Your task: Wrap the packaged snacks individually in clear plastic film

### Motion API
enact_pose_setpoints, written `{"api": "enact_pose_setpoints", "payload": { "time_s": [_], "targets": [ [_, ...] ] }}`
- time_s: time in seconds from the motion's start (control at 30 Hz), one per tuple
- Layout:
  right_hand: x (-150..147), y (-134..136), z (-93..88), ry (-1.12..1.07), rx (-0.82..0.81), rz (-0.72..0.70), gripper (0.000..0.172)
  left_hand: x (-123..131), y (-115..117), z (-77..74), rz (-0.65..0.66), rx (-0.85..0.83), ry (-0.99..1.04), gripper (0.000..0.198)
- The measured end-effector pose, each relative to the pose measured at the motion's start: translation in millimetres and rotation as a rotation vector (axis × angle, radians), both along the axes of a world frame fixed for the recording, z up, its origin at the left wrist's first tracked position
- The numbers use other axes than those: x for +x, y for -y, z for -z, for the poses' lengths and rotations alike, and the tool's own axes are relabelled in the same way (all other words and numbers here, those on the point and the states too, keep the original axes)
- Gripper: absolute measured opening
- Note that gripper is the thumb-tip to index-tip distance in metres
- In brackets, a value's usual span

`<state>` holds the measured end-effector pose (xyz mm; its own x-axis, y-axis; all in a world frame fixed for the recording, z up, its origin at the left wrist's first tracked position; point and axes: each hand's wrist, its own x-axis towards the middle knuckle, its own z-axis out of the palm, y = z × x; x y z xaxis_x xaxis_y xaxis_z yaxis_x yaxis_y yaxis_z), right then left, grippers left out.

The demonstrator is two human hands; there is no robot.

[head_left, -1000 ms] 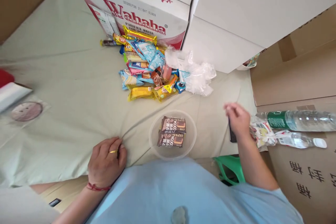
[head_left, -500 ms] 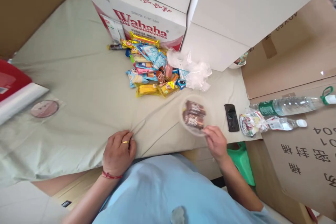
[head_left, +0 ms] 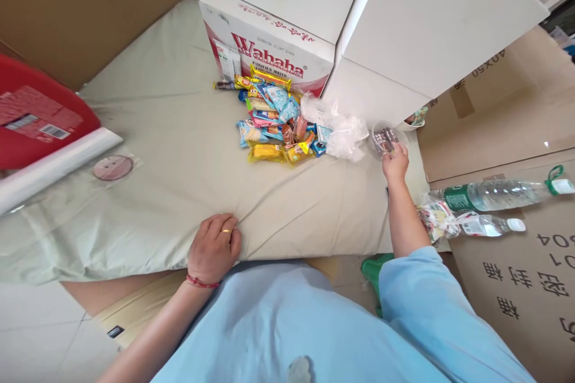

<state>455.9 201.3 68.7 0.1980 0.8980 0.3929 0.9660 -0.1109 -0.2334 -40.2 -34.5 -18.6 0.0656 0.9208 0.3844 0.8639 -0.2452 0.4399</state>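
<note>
Over at the right, near the white box, my right hand grips the near rim of a clear round plastic bowl. Brown-wrapped snacks lie inside it. Whether the bowl rests on the cloth I cannot tell. My left hand lies palm down at the table's near edge, its fingers loosely bent on the cloth and holding nothing. A pile of colourful wrapped snacks sits left of the bowl. Between pile and bowl is a crumpled clear plastic bag.
Behind the pile stand a Wahaha carton and a tall white box. At the left are a red container and a white roll. A large water bottle and a smaller bottle lie at the right.
My right hand has carried the bowl of brown snacks away from me and to the right, beside the plastic bag. My right forearm now covers most of the phone. My left hand stays in place.
</note>
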Motion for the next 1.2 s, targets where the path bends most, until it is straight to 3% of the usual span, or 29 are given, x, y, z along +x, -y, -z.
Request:
{"api": "enact_pose_setpoints", "payload": {
  "time_s": [0.13,0.23,0.33,0.4,0.47,0.53,0.6,0.7,0.8,0.87,0.97,1.03,1.1,1.2],
  "targets": [
    [-42,16,5.6,0.045,-0.007,-0.022,0.051,-1,1,2.1,0.011,0.048,-0.035,0.025],
    [-67,24,14.0,0.030,-0.192,-0.169,0.049,0,1,1.1,0.022,0.082,-0.074,0.023],
    [-74,22,19.8,-0.103,-0.306,-0.147,0.035,0,0,-2.3,0.018,0.074,-0.088,0.021],
    [-72,24,20.2,-0.207,-0.255,-0.072,0.028,1,0,-4.9,0.007,0.053,-0.060,0.019],
    [-71,38,19.3,-0.499,-0.105,0.011,0.022,0,1,-6.9,-0.021,0.045,0.013,0.018],
    [-76,67,20.2,-0.910,0.033,0.088,0.020,0,3,-8.6,-0.069,0.058,0.121,0.016],
    [-90,107,24.0,-1.163,0.055,0.109,0.032,1,6,-11.1,-0.142,0.059,0.247,0.014],
    [-126,173,31.7,-1.477,-0.055,0.060,0.047,9,6,-21.0,-0.206,-0.073,0.474,0.017],
    [-162,219,31.0,-1.794,-0.222,0.008,0.048,32,-2,-41.5,-0.053,-0.332,0.787,0.027],
    [-177,234,23.3,-1.804,-0.299,-0.042,0.045,55,-9,-58.4,0.112,-0.469,0.985,0.040],
    [-185,244,5.9,-1.575,-0.326,-0.171,0.037,93,-18,-79.8,0.310,-0.583,1.088,0.058],
    [-186,248,-3.9,-1.361,-0.331,-0.279,0.031,112,-20,-86.6,0.332,-0.639,1.064,0.065],
    [-187,252,-8.5,-1.238,-0.313,-0.326,0.028,122,-22,-86.1,0.310,-0.705,1.054,0.058],
    [-186,254,-3.4,-1.357,-0.198,-0.201,0.028,121,-24,-76.2,0.276,-0.831,1.221,0.044]
  ]
}}
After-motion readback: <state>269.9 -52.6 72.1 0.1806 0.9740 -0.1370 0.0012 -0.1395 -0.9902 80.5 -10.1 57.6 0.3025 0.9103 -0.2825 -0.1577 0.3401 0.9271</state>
